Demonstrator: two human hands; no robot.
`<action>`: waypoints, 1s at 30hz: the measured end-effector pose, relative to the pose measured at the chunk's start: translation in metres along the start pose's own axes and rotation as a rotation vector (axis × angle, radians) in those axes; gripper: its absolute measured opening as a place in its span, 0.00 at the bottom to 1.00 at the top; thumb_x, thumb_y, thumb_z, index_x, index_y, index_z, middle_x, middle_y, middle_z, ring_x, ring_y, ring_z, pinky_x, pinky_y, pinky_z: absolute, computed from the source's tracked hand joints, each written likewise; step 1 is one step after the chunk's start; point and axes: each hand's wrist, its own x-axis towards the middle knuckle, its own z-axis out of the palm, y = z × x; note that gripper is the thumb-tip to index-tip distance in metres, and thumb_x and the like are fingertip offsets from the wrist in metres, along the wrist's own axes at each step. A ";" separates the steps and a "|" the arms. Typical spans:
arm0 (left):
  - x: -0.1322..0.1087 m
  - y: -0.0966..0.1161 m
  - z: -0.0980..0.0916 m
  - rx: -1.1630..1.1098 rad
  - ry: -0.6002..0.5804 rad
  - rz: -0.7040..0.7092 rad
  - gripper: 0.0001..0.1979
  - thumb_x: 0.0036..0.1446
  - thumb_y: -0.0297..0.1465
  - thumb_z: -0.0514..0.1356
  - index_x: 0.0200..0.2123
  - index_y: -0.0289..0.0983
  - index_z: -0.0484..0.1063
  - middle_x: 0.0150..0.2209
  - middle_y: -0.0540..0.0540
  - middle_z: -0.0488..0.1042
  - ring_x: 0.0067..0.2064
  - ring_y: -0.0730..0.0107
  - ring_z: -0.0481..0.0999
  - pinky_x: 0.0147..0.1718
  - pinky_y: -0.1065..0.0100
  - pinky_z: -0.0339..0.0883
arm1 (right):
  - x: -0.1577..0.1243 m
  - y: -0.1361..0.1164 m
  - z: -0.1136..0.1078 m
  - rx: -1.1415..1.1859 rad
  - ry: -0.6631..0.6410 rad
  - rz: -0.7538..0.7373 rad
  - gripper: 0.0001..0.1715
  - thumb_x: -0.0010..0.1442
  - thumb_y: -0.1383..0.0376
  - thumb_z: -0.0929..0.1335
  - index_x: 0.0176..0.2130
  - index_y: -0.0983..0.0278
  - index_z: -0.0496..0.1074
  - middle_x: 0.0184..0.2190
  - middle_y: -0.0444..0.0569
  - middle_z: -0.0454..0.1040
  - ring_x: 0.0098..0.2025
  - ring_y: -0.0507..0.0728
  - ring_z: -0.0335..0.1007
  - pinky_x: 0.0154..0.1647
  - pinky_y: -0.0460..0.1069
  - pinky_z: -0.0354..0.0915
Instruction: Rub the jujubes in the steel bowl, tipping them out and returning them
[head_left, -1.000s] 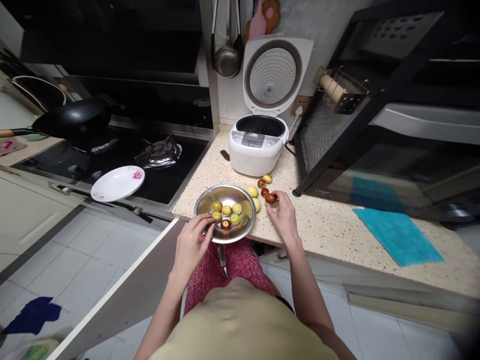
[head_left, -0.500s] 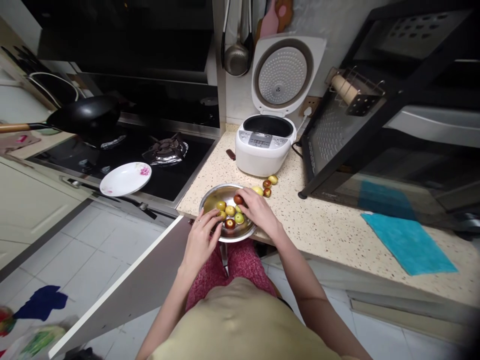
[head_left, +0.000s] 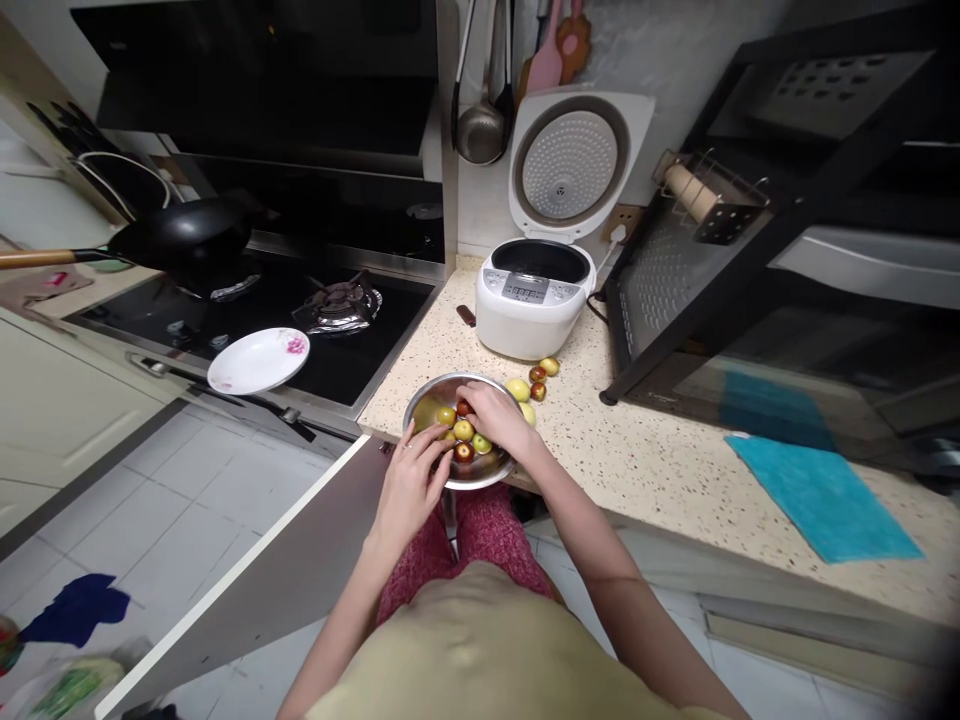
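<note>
A steel bowl (head_left: pixel 491 482) sits at the counter's front edge with several jujubes (head_left: pixel 463 430) in it, some yellow-green, some red-brown. My right hand (head_left: pixel 496 418) reaches into the bowl from the right, its fingers closed on a dark red jujube (head_left: pixel 464 408) and partly hiding it. Over the bowl's left side lies my left hand (head_left: pixel 411 470), fingers stretched out and thumb apart, the tips beside a yellowish jujube. Just right of the bowl, more loose jujubes (head_left: pixel 517 389) rest on the counter, near my right wrist.
Behind the bowl stands a white rice cooker (head_left: pixel 529 315), lid raised. A floral plate (head_left: pixel 259 361) sits on the front of the stove (head_left: pixel 405 310), with a black wok (head_left: pixel 180 235) farther left. A cupboard door (head_left: pixel 300 545) hangs open below. Rightward are a black rack (head_left: pixel 697 320) and turquoise cloth (head_left: pixel 825 500).
My right hand has moved left and deeper into the bowl with the dark red jujube, uncovering loose jujubes on the counter. My left hand has barely moved. The view has shifted slightly.
</note>
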 end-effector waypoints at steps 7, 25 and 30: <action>0.001 -0.002 0.001 -0.026 0.007 -0.010 0.10 0.72 0.30 0.56 0.52 0.41 0.75 0.56 0.42 0.79 0.60 0.59 0.78 0.70 0.41 0.60 | -0.047 0.013 0.000 0.231 0.321 -0.091 0.16 0.68 0.74 0.64 0.51 0.63 0.75 0.51 0.54 0.78 0.54 0.60 0.74 0.58 0.57 0.70; 0.155 0.021 0.046 -0.036 -0.471 0.443 0.13 0.72 0.28 0.53 0.52 0.39 0.77 0.54 0.41 0.79 0.52 0.58 0.81 0.51 0.57 0.77 | -0.143 0.078 0.041 0.045 0.773 0.150 0.18 0.71 0.73 0.60 0.51 0.63 0.74 0.44 0.55 0.79 0.48 0.62 0.75 0.49 0.59 0.72; 0.200 0.023 0.086 -0.006 -0.587 0.561 0.14 0.65 0.22 0.56 0.41 0.42 0.81 0.47 0.46 0.83 0.43 0.63 0.83 0.40 0.65 0.75 | -0.149 0.074 0.048 0.054 0.733 0.170 0.19 0.71 0.73 0.59 0.53 0.62 0.74 0.45 0.55 0.79 0.50 0.63 0.75 0.50 0.59 0.72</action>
